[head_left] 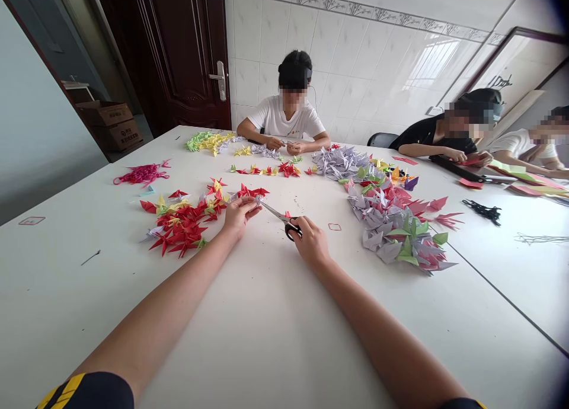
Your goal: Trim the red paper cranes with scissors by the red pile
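Note:
My right hand (312,238) grips a pair of scissors (275,212) by its black handles, the blades pointing left. Their tips reach the fingers of my left hand (239,216), which is closed in a pinch on a small pale folded paper crane (258,201). Fingers hide most of that crane, and I cannot tell whether the blades touch it. Just left of my left hand lies a heap of red paper cranes (180,228) with yellow and white ones mixed in. Tiny dark scraps dot the table near the scissors.
A big pile of lilac, pink and green cranes (386,219) covers the table (275,338) on the right. Pink cord (141,173) lies at the left, black ties (482,211) at the far right. Opposite, a person (291,109) handles small pieces; co-workers sit further right with coloured paper.

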Motion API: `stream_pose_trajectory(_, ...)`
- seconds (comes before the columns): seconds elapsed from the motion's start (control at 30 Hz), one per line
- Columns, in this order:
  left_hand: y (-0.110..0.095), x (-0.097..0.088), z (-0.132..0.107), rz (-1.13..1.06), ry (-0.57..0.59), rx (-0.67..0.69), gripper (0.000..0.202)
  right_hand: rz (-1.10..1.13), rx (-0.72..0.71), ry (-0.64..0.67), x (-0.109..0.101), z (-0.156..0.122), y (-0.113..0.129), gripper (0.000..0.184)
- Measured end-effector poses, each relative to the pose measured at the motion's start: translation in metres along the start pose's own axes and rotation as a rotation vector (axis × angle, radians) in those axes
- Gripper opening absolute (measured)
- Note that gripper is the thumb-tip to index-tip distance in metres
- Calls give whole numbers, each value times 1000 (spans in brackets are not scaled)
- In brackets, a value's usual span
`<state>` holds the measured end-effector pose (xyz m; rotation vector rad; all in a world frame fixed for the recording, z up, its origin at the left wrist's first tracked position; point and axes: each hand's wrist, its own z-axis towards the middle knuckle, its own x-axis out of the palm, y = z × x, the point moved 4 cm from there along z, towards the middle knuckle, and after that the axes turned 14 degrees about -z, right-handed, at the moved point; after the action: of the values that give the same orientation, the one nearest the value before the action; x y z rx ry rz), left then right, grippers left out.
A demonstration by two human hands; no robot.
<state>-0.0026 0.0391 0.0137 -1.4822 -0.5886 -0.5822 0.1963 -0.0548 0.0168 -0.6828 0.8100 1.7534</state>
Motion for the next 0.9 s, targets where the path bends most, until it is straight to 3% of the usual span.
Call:
stream_pose_trajectory(0.57,-3,0,0,14,-36,-30,22,93,82,20,-1,1,-2,13)
stream_pose_trajectory(0.9,-2,-1,1,22,-5,-6,23,463,343,152,7,4,-6,7)
